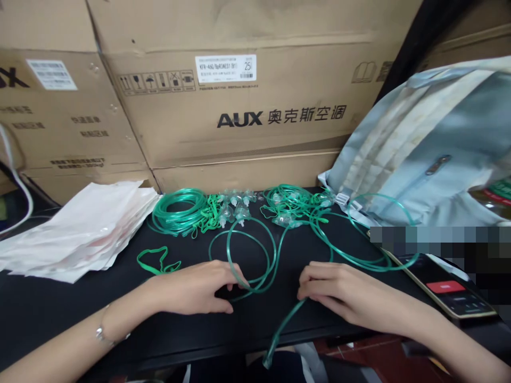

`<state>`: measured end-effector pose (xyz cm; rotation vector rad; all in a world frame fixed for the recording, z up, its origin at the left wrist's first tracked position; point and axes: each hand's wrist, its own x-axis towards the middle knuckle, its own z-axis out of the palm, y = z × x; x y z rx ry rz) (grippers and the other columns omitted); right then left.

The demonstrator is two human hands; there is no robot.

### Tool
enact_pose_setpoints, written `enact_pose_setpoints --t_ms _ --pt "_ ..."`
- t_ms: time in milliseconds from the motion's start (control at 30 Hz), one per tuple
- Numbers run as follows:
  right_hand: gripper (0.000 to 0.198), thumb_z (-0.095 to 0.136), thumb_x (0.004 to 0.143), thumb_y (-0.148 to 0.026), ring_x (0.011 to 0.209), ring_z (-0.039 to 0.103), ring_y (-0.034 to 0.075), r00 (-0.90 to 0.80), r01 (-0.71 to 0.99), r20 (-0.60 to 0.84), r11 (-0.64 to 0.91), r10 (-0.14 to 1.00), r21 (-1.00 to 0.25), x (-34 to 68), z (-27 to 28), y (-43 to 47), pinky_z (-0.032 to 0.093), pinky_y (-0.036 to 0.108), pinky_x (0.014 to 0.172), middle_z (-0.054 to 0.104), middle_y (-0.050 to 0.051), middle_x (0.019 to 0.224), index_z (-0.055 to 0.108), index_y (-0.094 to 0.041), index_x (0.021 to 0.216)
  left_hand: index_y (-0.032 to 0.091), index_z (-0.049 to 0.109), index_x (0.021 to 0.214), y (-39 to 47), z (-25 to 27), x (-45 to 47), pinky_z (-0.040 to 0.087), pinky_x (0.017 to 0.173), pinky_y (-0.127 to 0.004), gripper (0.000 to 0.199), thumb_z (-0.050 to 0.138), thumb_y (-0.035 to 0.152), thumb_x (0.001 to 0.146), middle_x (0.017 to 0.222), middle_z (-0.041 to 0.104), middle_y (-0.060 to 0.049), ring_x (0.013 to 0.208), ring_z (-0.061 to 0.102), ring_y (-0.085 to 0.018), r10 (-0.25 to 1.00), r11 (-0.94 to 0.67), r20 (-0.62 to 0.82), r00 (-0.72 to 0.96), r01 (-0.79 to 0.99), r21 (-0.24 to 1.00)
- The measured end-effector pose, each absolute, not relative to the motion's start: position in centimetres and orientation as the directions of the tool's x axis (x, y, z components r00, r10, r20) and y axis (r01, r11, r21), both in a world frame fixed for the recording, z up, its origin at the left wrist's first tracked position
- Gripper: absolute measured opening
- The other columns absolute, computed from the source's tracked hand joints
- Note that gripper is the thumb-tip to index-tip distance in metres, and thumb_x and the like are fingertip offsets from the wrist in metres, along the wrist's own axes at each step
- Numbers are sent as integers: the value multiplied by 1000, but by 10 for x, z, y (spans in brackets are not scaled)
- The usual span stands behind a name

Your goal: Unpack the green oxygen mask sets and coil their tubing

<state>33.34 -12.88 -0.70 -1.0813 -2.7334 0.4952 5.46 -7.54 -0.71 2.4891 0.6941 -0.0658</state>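
My right hand [335, 290] pinches a green plastic tube [285, 322] between thumb and fingers. The tube's flared end hangs past the front edge of the black table. Over the table, my left hand [199, 287] curves with thumb and fingers apart, beside a looped stretch of green tubing [275, 255] that crosses its fingertips. Behind the hands lie a neat coil of green tubing [179, 207], clear plastic pieces [235, 207] with whitish nozzles, and a looser tangle of tubing [293, 197]. A green elastic strap [159, 260] rests left of my left wrist.
White plastic bags [80, 229] are stacked at the left of the black table [159, 335]. Large cardboard boxes [255, 133] wall off the back. At the right stand a light blue backpack [431, 133] and a phone [443, 287]; wide tubing loops reach toward them.
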Motion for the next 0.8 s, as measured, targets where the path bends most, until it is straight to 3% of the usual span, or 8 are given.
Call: enact_pose_setpoints --t_ms 100,200,300,400,600,700,800 --pt "24 43 87 -13 85 57 13 -715 653 36 685 698 -323 320 -24 -120 44 23 74 59 2 94 61 -23 99 26 51 117 -87 0 24 37 94 -31 34 52 20 83 118 53 -3 108 49 -18 569 -745 -98 816 563 357" --pt "22 42 88 -15 83 58 13 -718 649 68 701 693 -295 308 -35 -108 45 23 71 58 2 93 60 -22 100 29 54 114 -90 2 -22 38 95 -33 32 46 17 84 120 52 -2 110 50 -18 710 -688 -1 704 695 209" --pt "20 42 87 -14 77 58 13 -723 654 89 721 685 -229 296 -38 -93 45 23 67 58 3 89 59 -19 95 32 48 122 -87 -2 -64 37 97 -35 45 53 19 80 130 47 -2 118 45 -22 738 -661 -33 673 732 164" --pt "13 49 85 -21 74 58 14 -749 644 88 753 657 -136 279 -35 -82 46 25 62 58 3 89 59 -18 93 32 35 132 -85 -9 -77 36 99 -37 60 59 32 78 134 44 -3 123 40 -24 754 -618 -117 647 758 210" --pt "41 59 77 -42 96 53 25 -771 587 345 807 535 61 212 -48 -89 44 38 79 57 11 102 54 -12 104 24 48 119 -82 -17 -34 40 91 -29 43 58 31 78 112 56 -4 104 52 -19 719 -627 -35 694 669 399" --pt "28 56 81 -33 80 58 22 -797 577 327 801 508 159 189 -67 -90 44 37 75 61 8 85 55 -10 97 20 50 113 -80 -20 -10 42 84 -26 42 61 25 73 104 57 -3 94 55 -17 686 -676 69 724 600 428" --pt "14 45 89 -23 63 61 17 -829 548 234 821 507 161 186 -74 -88 44 31 61 63 3 73 52 -12 91 18 53 109 -80 -26 -3 43 76 -24 39 61 33 73 100 59 -4 88 57 -17 674 -695 123 728 568 441"
